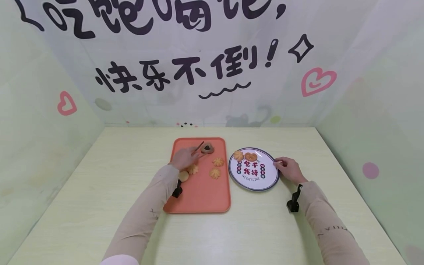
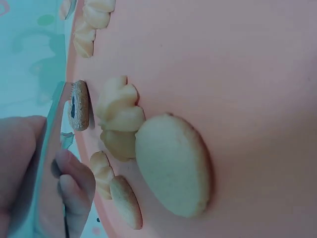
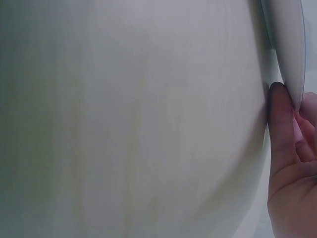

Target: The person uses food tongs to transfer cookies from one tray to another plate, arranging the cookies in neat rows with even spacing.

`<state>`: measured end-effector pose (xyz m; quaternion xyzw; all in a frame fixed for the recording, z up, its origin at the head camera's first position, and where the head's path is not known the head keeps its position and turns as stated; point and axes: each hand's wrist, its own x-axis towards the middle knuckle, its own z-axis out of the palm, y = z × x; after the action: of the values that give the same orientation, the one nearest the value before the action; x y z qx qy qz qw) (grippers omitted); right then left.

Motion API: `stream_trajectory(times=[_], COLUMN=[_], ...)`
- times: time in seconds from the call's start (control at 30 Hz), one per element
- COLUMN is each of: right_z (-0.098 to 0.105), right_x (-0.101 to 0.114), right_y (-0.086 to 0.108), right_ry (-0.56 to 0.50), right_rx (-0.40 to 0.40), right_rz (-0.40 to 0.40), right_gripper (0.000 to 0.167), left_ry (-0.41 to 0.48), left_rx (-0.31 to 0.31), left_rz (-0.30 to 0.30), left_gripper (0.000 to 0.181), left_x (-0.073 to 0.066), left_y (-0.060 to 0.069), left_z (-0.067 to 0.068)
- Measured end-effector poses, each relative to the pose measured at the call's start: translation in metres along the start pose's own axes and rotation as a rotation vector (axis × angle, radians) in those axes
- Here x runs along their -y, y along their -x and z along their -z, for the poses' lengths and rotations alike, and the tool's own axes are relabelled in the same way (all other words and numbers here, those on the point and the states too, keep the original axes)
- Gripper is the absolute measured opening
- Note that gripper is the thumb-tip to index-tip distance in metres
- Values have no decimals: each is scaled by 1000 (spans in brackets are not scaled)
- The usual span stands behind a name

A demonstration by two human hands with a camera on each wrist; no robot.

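The left hand (image 1: 184,158) grips metal tongs (image 1: 198,147) over the orange-pink tray (image 1: 202,198). Beside the tong tips is a brown cookie with a dark centre (image 1: 207,148); whether they touch it, I cannot tell. In the left wrist view the tongs (image 2: 48,163) have toothed tips close to that cookie (image 2: 79,105). Flower-shaped cookies (image 1: 218,162) and a pale round cookie (image 1: 183,176) lie on the tray. The right hand (image 1: 290,169) pinches the right rim of the white plate (image 1: 253,184), thumb above, a finger below. On the plate are a flower-shaped cookie (image 1: 238,155) and a pretzel-shaped one (image 1: 250,157).
The tray and plate stand side by side on a pale wooden table (image 1: 205,239), with a narrow gap between them. A printed cloth wall (image 1: 185,106) rises behind the table, and pale walls stand at both sides.
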<state>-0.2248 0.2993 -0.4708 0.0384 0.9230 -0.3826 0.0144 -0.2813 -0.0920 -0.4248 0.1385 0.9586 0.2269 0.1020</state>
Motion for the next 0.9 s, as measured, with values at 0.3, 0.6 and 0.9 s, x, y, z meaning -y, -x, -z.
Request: stream_trajectory(times=[0.3,0.6,0.9], right_z=[0,0,0], right_x=[0,1,0], right_y=[1,0,0], right_ry=[-3,-4,-1], right_rx=[5,12,13], right_rz=[-12,-15,-14], right_gripper=[34,34,34], left_ry=[8,-36,-102], left_rx=[53,98,77], left_rz=[11,36,10], left_gripper=[49,53,58], left_x=[-1,-7,-8], left_y=[6,0,-5], left_z=[2,2,-3])
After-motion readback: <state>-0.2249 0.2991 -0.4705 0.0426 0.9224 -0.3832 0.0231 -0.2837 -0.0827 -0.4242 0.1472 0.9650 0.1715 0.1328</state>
